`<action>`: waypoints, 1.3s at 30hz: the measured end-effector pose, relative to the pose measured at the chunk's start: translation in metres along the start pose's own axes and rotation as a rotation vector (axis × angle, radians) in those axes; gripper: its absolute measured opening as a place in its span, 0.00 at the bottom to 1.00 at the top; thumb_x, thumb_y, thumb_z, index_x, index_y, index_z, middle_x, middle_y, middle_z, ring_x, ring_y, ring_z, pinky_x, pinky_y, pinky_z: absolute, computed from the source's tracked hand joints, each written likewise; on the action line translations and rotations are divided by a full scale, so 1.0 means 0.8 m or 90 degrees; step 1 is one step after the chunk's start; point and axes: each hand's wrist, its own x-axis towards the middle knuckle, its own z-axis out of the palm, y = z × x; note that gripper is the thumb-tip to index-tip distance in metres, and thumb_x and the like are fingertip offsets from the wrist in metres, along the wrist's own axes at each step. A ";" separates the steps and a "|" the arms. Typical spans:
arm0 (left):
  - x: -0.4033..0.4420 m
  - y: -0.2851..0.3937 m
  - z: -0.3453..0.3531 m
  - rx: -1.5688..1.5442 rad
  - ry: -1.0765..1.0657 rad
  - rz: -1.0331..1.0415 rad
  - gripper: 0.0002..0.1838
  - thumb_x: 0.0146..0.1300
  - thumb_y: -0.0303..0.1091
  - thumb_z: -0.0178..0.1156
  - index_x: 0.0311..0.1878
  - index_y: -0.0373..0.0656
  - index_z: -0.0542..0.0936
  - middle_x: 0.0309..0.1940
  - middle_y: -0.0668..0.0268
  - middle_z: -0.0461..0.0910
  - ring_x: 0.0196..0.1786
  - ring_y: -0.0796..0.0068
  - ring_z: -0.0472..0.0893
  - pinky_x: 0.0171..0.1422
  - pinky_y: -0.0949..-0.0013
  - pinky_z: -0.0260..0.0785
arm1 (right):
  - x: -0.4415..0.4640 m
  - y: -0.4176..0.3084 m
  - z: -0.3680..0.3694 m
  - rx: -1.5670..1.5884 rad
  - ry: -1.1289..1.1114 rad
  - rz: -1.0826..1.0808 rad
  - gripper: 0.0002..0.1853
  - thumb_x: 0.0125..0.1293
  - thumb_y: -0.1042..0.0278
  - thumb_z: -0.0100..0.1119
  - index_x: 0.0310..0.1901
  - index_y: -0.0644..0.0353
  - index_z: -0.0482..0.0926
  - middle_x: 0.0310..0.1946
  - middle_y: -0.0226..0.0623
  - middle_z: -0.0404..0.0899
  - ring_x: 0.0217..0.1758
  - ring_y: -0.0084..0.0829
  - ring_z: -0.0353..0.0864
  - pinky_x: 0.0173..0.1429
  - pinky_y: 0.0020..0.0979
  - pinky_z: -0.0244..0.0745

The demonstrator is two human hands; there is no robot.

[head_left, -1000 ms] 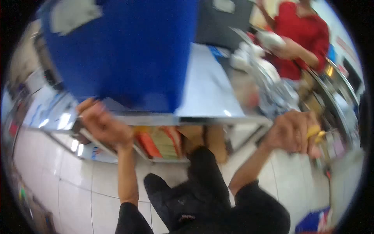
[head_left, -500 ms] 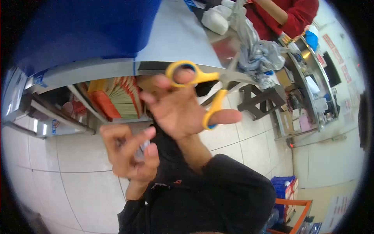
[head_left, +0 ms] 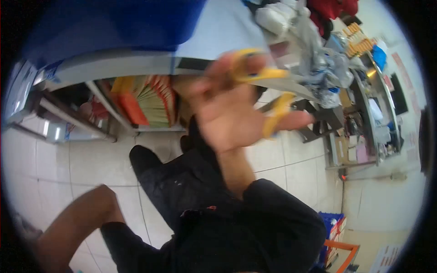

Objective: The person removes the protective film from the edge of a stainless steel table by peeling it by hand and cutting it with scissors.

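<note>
My right hand [head_left: 230, 116], blurred by motion, is raised in front of the table edge with the palm turned up. It holds a pair of scissors [head_left: 269, 74] with yellow handles. The thumb passes through one loop and fingers through the other, and the loops stand apart. The blades point right and are smeared. My left forearm [head_left: 82, 223] reaches down to the lower left edge of the view, bent at the elbow; the left hand itself is outside the picture.
A table [head_left: 218, 32] with a blue surface spans the top. Envelopes or folders [head_left: 148, 102] stand on a shelf beneath it. Clear plastic bags [head_left: 325, 68] lie at the right end, near a person's red sleeve [head_left: 325, 9]. Farther right are a dark stool [head_left: 318, 120] and a loaded shelf [head_left: 373, 109].
My left hand has swung from beside the right hand down and left, out of view. My right hand and the scissors have shifted right and slightly up, as the view has also shifted.
</note>
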 end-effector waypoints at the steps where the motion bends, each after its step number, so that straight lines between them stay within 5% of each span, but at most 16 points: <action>1: 0.010 0.001 -0.016 0.044 -0.005 0.025 0.19 0.64 0.45 0.44 0.43 0.39 0.73 0.34 0.57 0.69 0.41 0.61 0.71 0.44 0.59 0.65 | 0.001 -0.016 0.009 -0.071 0.019 0.018 0.52 0.36 0.28 0.69 0.59 0.52 0.63 0.64 0.31 0.63 0.74 0.43 0.51 0.74 0.47 0.53; 7: 0.066 0.025 -0.066 0.246 -0.071 0.168 0.18 0.64 0.46 0.46 0.42 0.39 0.73 0.34 0.57 0.71 0.39 0.61 0.71 0.43 0.60 0.66 | 0.012 -0.090 0.076 -0.378 0.005 0.070 0.50 0.38 0.32 0.70 0.59 0.54 0.63 0.63 0.33 0.64 0.73 0.42 0.53 0.73 0.46 0.53; 25: 0.083 0.054 -0.091 0.413 -0.041 0.204 0.19 0.62 0.47 0.51 0.41 0.39 0.73 0.34 0.55 0.75 0.34 0.64 0.74 0.39 0.63 0.69 | 0.027 -0.168 0.208 -0.669 -0.145 -0.061 0.44 0.46 0.42 0.70 0.60 0.59 0.65 0.61 0.39 0.67 0.70 0.38 0.59 0.72 0.42 0.53; 29: 0.104 0.043 -0.084 0.429 0.021 0.219 0.19 0.62 0.48 0.53 0.40 0.39 0.73 0.34 0.55 0.76 0.32 0.64 0.74 0.38 0.64 0.70 | 0.052 -0.185 0.249 -0.757 -0.179 -0.124 0.42 0.48 0.44 0.70 0.60 0.60 0.65 0.61 0.40 0.67 0.69 0.37 0.60 0.72 0.41 0.53; 32: 0.118 0.040 -0.084 0.594 0.197 0.218 0.19 0.62 0.48 0.53 0.40 0.39 0.73 0.34 0.55 0.77 0.31 0.64 0.75 0.37 0.64 0.70 | 0.054 -0.198 0.239 -0.796 -0.208 -0.208 0.41 0.49 0.46 0.70 0.60 0.61 0.66 0.61 0.41 0.67 0.68 0.36 0.61 0.71 0.40 0.53; 33: 0.105 0.042 -0.070 0.608 0.200 0.168 0.19 0.62 0.48 0.54 0.40 0.39 0.73 0.34 0.55 0.77 0.31 0.64 0.75 0.37 0.64 0.70 | 0.044 -0.203 0.211 -0.772 -0.170 -0.261 0.41 0.50 0.46 0.70 0.60 0.61 0.66 0.61 0.41 0.68 0.68 0.36 0.61 0.71 0.40 0.53; 34: 0.072 0.042 -0.044 0.488 0.145 0.101 0.16 0.59 0.43 0.57 0.39 0.39 0.75 0.34 0.56 0.78 0.31 0.66 0.76 0.38 0.65 0.71 | 0.009 -0.199 0.152 -0.648 -0.043 -0.376 0.46 0.46 0.36 0.70 0.63 0.54 0.65 0.63 0.40 0.66 0.71 0.37 0.55 0.71 0.46 0.49; 37: -0.058 0.054 0.076 0.047 -0.214 -0.331 0.10 0.52 0.27 0.67 0.38 0.38 0.79 0.31 0.59 0.80 0.32 0.72 0.79 0.41 0.69 0.74 | -0.030 -0.166 0.052 -1.175 0.214 -0.400 0.24 0.54 0.56 0.72 0.42 0.61 0.69 0.28 0.46 0.81 0.22 0.26 0.80 0.18 0.23 0.73; 38: -0.078 0.053 0.113 0.007 -0.256 -0.414 0.12 0.49 0.22 0.70 0.37 0.38 0.80 0.31 0.60 0.81 0.33 0.74 0.80 0.42 0.70 0.75 | -0.034 -0.153 0.044 -1.279 0.233 -0.378 0.16 0.56 0.65 0.68 0.35 0.60 0.68 0.30 0.43 0.80 0.21 0.26 0.78 0.29 0.23 0.73; 39: -0.093 0.045 0.151 -0.051 -0.173 -0.401 0.17 0.39 0.19 0.76 0.36 0.38 0.82 0.23 0.66 0.80 0.24 0.73 0.75 0.30 0.73 0.64 | -0.037 -0.155 0.031 -1.363 0.213 -0.416 0.15 0.57 0.70 0.68 0.34 0.59 0.67 0.21 0.41 0.79 0.19 0.25 0.77 0.30 0.23 0.73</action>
